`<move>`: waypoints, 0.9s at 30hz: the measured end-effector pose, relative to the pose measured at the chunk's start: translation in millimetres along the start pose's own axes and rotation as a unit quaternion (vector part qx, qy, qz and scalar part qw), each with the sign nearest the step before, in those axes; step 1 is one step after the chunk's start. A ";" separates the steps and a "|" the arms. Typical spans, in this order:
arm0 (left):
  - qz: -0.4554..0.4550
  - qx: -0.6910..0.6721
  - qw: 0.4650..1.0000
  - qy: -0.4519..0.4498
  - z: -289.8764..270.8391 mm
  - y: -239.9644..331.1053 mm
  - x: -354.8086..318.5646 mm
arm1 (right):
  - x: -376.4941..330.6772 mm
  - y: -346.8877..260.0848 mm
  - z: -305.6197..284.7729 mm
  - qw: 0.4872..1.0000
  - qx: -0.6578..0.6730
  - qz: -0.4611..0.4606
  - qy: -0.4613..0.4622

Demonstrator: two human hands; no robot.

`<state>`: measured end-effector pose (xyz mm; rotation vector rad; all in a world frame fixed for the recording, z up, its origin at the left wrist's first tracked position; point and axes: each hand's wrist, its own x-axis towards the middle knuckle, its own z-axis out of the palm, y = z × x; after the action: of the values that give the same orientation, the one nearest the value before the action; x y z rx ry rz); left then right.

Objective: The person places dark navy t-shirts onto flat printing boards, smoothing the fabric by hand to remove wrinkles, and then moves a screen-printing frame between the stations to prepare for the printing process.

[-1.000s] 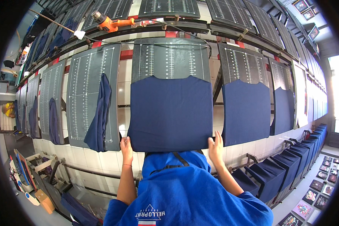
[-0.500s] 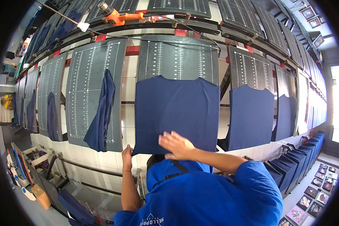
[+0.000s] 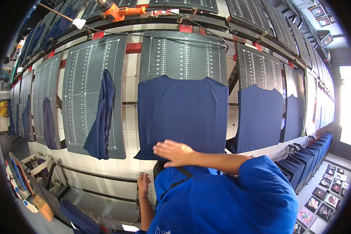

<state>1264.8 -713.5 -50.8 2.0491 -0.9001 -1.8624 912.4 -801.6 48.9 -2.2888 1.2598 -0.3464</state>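
A navy shirt panel [image 3: 183, 113], with a curved neckline at its far end, lies nearly flat over the dark printing board [image 3: 185, 54] in front of me. My right hand [image 3: 173, 153] rests palm down on the panel's near edge, its fingers stretched out toward the left. My left hand [image 3: 143, 182] hangs below the panel's near left corner, apart from the cloth. Its fingers are curled in, and I see nothing in them. That corner sticks out slightly past the board's left side.
The board on the left [image 3: 93, 97] carries a folded strip of navy cloth [image 3: 102, 121]. To the right, another navy panel [image 3: 260, 121] lies on its board. An orange heat gun [image 3: 117, 11] sits on the far rail, its cable trailing across the boards. A dark metal rail [image 3: 101, 173] runs at lower left.
My left hand has let go of the panel's near left corner and dropped toward me. My right hand has slid a little left across the cloth. The view has shifted slightly.
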 end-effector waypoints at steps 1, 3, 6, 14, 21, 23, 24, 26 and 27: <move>-0.008 -0.016 1.000 0.007 -3.0 -7.3 -9.4 | 5.9 15.8 -30.2 0.997 -0.020 0.049 -0.050; -0.019 -0.052 0.998 0.029 -10.5 -24.6 -23.3 | 30.3 55.6 -66.3 0.970 -0.089 0.227 0.004; 0.003 -0.088 0.995 0.054 -11.0 -31.6 -35.3 | 93.8 119.7 -80.1 0.927 -0.119 0.312 0.172; 0.233 0.229 0.936 0.135 28.6 107.4 -61.5 | 118.0 6.7 16.7 0.994 -0.046 0.097 0.021; 0.475 0.449 0.754 0.070 104.3 168.8 -59.2 | 89.6 55.7 -40.2 0.980 -0.032 0.107 0.164; 0.460 0.526 0.716 0.015 122.4 181.2 -38.5 | 69.4 121.4 -98.2 0.943 -0.070 0.269 0.184; 0.479 0.550 0.684 0.009 131.9 197.5 -28.4 | 43.9 154.7 -113.5 0.917 -0.092 0.318 0.222; 0.515 0.576 0.634 0.008 148.4 231.8 -3.8 | -25.5 202.3 -112.2 0.864 -0.157 0.387 0.283; 0.534 0.579 0.616 0.014 157.7 250.1 11.4 | -51.4 216.7 -105.3 0.837 -0.202 0.404 0.308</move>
<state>1042.7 -880.2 51.4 1.0683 -2.8995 -0.4459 682.9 -886.9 21.8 -1.7149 2.6964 -0.5550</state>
